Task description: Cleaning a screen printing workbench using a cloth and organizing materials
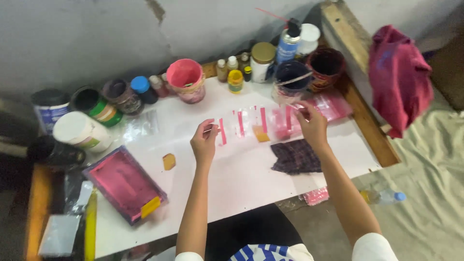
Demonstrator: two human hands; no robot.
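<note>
Mid-frame, both hands pinch what seems a clear sheet on the surface, pink stripes printed, stack remaining

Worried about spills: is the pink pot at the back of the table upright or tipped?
Upright: the pink pot stands on its base, open mouth facing up, no lid on it.

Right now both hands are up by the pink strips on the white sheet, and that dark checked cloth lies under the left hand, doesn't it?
Not quite. The dark checked cloth lies under the right hand, not the left hand, as the head view shows. Both hands are indeed by the pink strips on the white sheet.
</note>
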